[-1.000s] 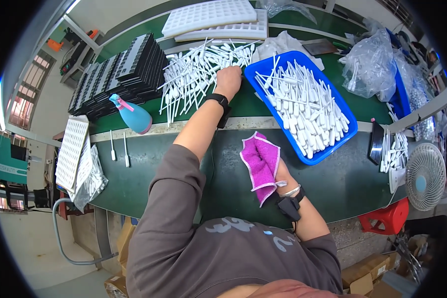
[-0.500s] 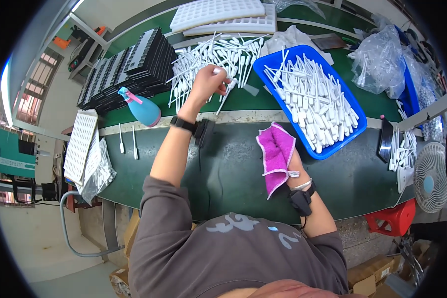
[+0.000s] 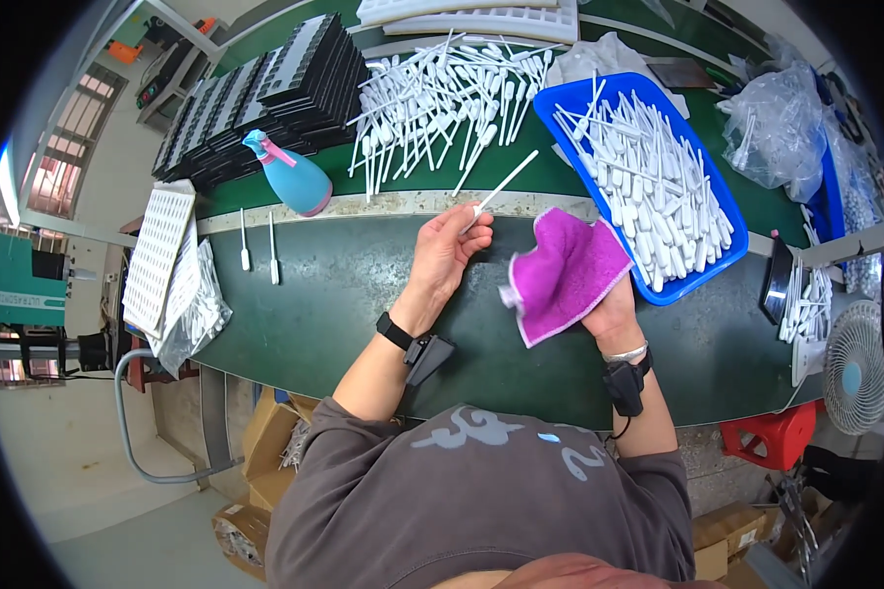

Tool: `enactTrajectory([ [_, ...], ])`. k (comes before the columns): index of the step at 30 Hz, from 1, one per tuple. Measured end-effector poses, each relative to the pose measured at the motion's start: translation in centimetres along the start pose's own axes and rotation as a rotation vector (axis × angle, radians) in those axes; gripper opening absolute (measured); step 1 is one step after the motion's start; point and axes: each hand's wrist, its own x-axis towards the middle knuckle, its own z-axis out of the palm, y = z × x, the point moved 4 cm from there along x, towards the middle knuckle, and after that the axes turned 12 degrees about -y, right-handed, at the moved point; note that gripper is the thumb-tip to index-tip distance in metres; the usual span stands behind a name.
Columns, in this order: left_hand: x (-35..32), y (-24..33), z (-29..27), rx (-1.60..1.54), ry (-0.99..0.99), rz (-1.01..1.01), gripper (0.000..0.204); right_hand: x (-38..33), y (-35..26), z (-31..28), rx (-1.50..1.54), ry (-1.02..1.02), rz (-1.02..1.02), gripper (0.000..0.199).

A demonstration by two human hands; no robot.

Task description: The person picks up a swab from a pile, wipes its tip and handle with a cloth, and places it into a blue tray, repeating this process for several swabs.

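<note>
Pinched between the thumb and fingers of my left hand point(image 3: 444, 253) is a white plastic dropper point(image 3: 509, 184), its thin stem pointing up and to the right. My fingers hide its thick end. My right hand point(image 3: 614, 316) grips a purple cloth point(image 3: 567, 278), which drapes over the fingers. The two hands are apart above the near part of the table. Beyond my left hand lies a loose pile of white droppers point(image 3: 452, 98). To the right, a blue basket point(image 3: 695, 286) is heaped with more droppers point(image 3: 648, 196).
A light-blue spray bottle point(image 3: 300, 183) stands at left, before stacked black trays point(image 3: 300, 71). Two single droppers point(image 3: 274, 269) lie on the green table point(image 3: 364, 265). White perforated trays point(image 3: 157, 255) and a bag of droppers point(image 3: 202, 309) are far left. A fan point(image 3: 852, 368) stands far right.
My left hand has come back from the pile toward me with a dropper in it. My right hand has turned and spread the purple cloth, and the view has shifted slightly.
</note>
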Motion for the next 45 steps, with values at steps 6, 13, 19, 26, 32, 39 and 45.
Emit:
enactTrajectory([
  [6,-0.2,-0.2,0.3,-0.005,0.013,0.010,0.027,-0.1,-0.2,0.3,-0.038,0.022,-0.023,0.047],
  [13,-0.6,-0.8,2.0,-0.210,0.002,-0.062,0.025,-0.5,-0.1,0.9,0.001,0.005,-0.060,0.042],
  [19,-2.2,-5.0,5.1,0.122,-0.216,-0.308,0.028,-0.7,2.2,0.9,-0.399,0.146,-0.053,0.036],
  [26,-4.9,-7.6,8.0,0.007,-0.503,-0.681,0.037,-1.4,-1.1,0.1,-0.412,0.237,-0.218,0.032],
  [32,-4.1,-6.2,8.8,1.176,-0.325,0.098,0.021,-1.2,-1.4,-0.5,-0.126,0.020,-0.344,0.030],
  [39,-4.4,-4.6,9.0,1.388,-0.148,0.234,0.024,-0.8,0.9,0.1,-0.668,0.253,-0.379,0.025],
  [45,-3.0,-0.8,6.2,1.191,-0.183,0.312,0.012,-1.4,0.5,-0.1,-0.658,0.202,-0.150,0.027],
])
